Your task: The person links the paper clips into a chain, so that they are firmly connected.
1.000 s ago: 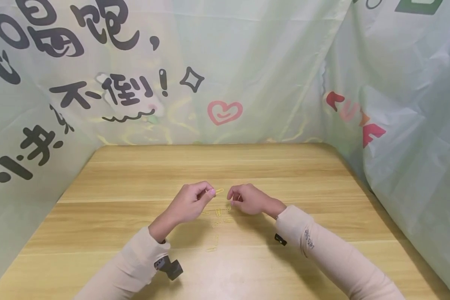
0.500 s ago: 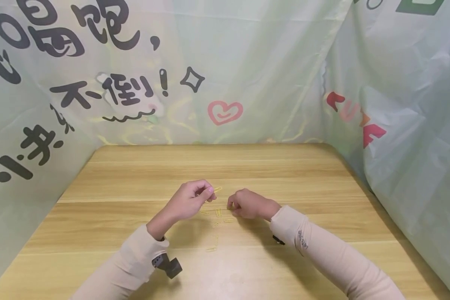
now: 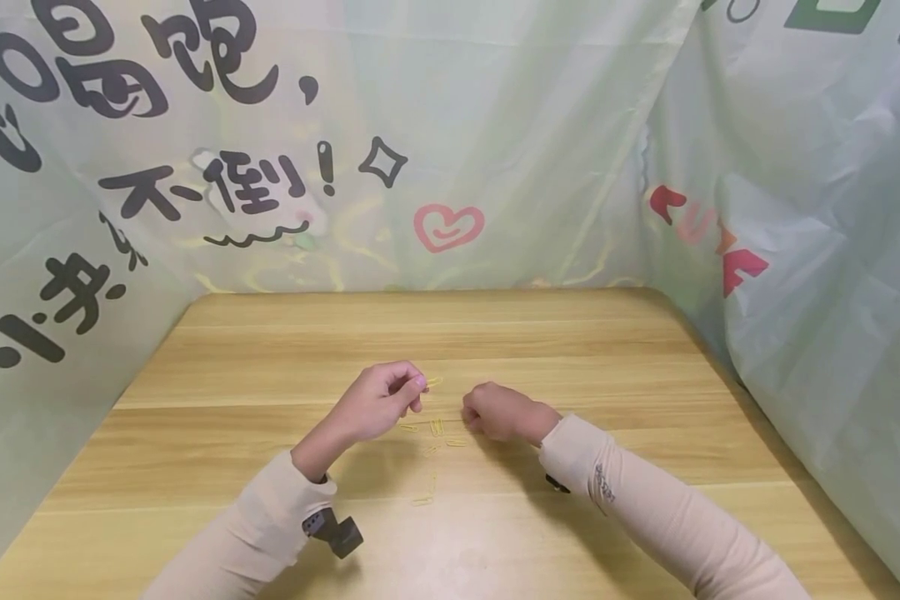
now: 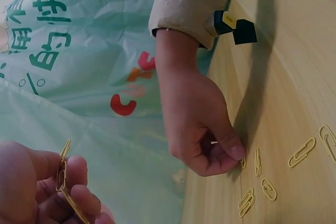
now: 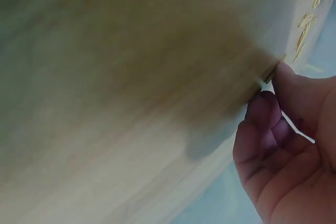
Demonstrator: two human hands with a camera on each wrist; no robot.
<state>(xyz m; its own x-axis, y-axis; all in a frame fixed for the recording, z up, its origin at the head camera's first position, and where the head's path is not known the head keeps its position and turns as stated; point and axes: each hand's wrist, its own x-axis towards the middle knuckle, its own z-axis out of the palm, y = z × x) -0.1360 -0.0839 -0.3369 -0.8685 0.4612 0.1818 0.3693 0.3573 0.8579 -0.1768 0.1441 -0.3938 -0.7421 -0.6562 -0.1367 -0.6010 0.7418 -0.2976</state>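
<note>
The head view shows me both bare hands over the wood-grained tabletop (image 3: 570,350), the left hand (image 3: 378,400) raised a little and the right hand (image 3: 502,412) down at the surface. In the left wrist view I can see the left fingers clamped on a few linked yellow clips (image 4: 61,176): one end pokes up above the thumb and forefinger, the middle sits pinched at the thumb tip, and the other end slants down across the lower fingers. This piece is off the tabletop, well apart from the right hand.

On the right, the fingers are curled downward, their tips close to the wood. A single clip (image 4: 243,162) lies right at the thumb tip, mostly covered by it; from my right wrist view there seems to be a narrow gap between thumb and forefinger, so I cannot tell whether they grip it. Just beside those fingers, the loose clips (image 4: 302,152) lie scattered flat, some near the right thumb and others farther off, nearer the person. Beyond the tabletop's far edge hangs a pale green printed cloth (image 3: 525,167).
</note>
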